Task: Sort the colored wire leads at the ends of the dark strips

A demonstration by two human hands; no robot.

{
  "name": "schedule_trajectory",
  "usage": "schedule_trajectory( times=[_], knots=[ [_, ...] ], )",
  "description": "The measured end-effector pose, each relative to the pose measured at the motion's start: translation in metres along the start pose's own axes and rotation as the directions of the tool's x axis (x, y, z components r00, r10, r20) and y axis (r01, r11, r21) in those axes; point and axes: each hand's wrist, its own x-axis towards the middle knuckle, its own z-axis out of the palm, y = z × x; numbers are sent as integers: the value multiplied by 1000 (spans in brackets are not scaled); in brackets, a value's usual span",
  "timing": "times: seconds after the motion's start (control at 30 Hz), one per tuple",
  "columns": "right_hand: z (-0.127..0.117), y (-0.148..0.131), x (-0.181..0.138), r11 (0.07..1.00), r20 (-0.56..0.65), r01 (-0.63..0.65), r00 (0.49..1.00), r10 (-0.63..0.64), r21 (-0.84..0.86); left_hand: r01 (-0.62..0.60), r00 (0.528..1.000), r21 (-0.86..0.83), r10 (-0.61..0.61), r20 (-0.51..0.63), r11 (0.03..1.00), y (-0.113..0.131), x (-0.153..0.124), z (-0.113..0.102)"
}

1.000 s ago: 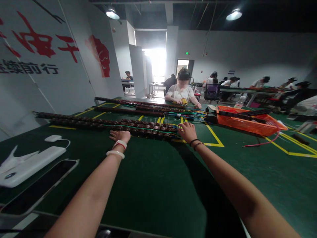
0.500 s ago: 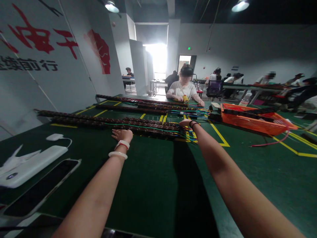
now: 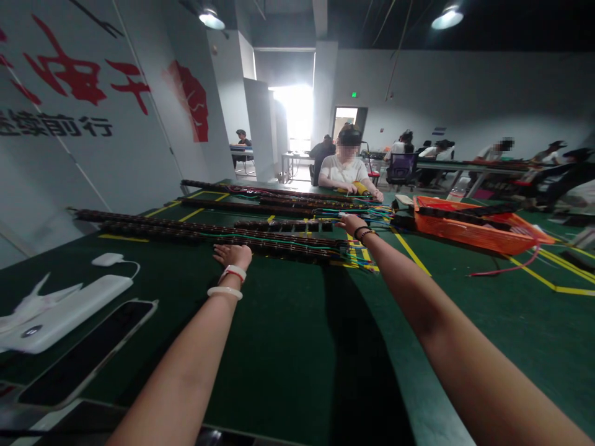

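Long black cable chains with copper and green wires running along them lie in a near bundle (image 3: 274,240) across the green table (image 3: 279,347). My left hand (image 3: 233,255) rests at the near side of this bundle, fingers stretched out and holding nothing. At the bundle's far side, my right hand (image 3: 353,224) is closed on the right end of a single cable chain (image 3: 290,226), which lies at an angle to the others. A small white piece shows by the right fingertips; I cannot tell whether it is held. Loose coloured wire ends (image 3: 365,263) stick out at the bundle's right.
Farther back lies another bundle of cable chains (image 3: 232,203). An orange basket (image 3: 469,232) with black chain inside stands at right. A phone (image 3: 86,353) and white device (image 3: 79,313) lie at left. Across the table sits a person (image 3: 346,167) in a white top.
My right hand has moved slightly away from me, and one cable chain's right end has come apart from the near bundle with it. My left hand stays at the bundle's near side.
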Motion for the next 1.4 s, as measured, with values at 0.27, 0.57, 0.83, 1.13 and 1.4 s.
schedule_trajectory(
  times=[0.27,0.57,0.83,1.13,1.4],
  knots=[
    [-44,-15,41,990,-86,28,996,-40,-136,95,995,-249,-89,36,964,10,-10,-26],
    [-80,-59,13,959,-152,103,977,-147,-264,355,776,-723,245,581,592,82,-61,-42],
    [-78,-68,-59,966,-149,123,976,-160,-229,616,667,-765,392,634,190,120,-90,-30],
    [-69,-25,-119,999,-120,21,992,-26,-46,726,602,-688,466,649,21,110,-146,-68],
    [-20,-34,-189,982,-14,121,993,-120,147,817,463,-563,441,769,124,41,-194,-102]
  ],
)
